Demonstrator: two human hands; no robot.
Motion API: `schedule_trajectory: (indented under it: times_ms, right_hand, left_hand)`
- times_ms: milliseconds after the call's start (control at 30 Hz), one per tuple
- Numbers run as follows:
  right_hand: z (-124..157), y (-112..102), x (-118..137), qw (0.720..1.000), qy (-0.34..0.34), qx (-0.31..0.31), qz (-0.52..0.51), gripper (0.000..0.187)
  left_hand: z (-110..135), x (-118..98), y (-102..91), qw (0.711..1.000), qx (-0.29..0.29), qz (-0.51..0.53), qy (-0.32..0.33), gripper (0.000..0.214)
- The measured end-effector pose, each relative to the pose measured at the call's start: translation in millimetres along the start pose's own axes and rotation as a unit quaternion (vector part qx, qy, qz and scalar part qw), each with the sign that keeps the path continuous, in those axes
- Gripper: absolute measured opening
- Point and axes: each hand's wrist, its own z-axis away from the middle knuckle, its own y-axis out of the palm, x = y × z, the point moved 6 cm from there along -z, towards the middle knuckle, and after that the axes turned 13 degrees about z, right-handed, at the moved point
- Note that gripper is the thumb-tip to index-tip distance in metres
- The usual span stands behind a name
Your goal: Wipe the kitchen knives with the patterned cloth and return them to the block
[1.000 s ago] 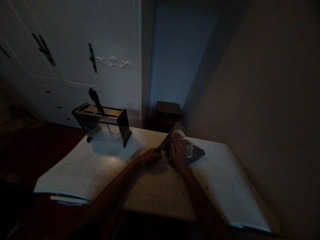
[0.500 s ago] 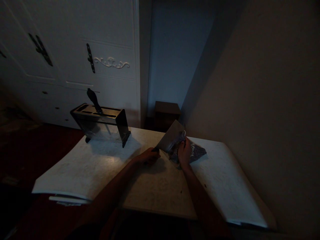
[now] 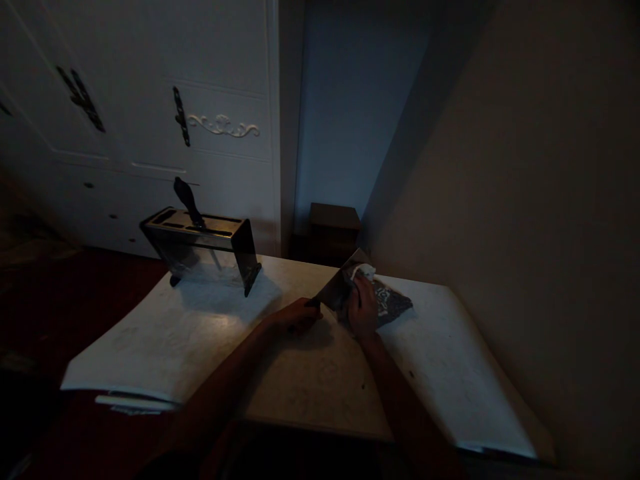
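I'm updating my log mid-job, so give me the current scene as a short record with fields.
Left hand: gripping the cleaver by its handle
Right hand: holding the patterned cloth at the blade
Cleaver: blade extends from the left hand toward the cloth
Cloth: bunched under the right hand, one end spread rightward
Knife block: upright on the table, left of both hands, with one black-handled knife inserted
Background: white wardrobe
Lighting: dim

A knife block (image 3: 207,247) stands far left on the desk (image 3: 200,340); behind it, a white wardrobe (image 3: 227,60); a brown box (image 3: 334,219), perhaps wooden, farther right.
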Motion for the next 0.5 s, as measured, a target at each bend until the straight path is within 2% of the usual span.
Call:
schedule_trajectory:
  times_ms: [100,233,333,500]
  right_hand:
    - [3,12,4,0.998,-0.029,0.043,0.024,0.033]
    - [2,14,-3,0.998,-0.028,0.03,0.051,0.036]
    - [-3,9,-14,0.999,0.011,0.015,0.049,0.04]
    - [-7,4,-39,0.991,0.131,0.029,0.018,0.054]
  left_hand:
    - [1,0,-2.0,0.999,0.001,-0.031,-0.009,0.034]
    - [4,1,-2.7,0.998,0.02,-0.056,-0.035,0.036]
    - [5,1,-2.5,0.996,0.03,-0.068,-0.049,0.036]
    - [6,0,-0.8,0.994,0.034,-0.088,-0.058,0.035]
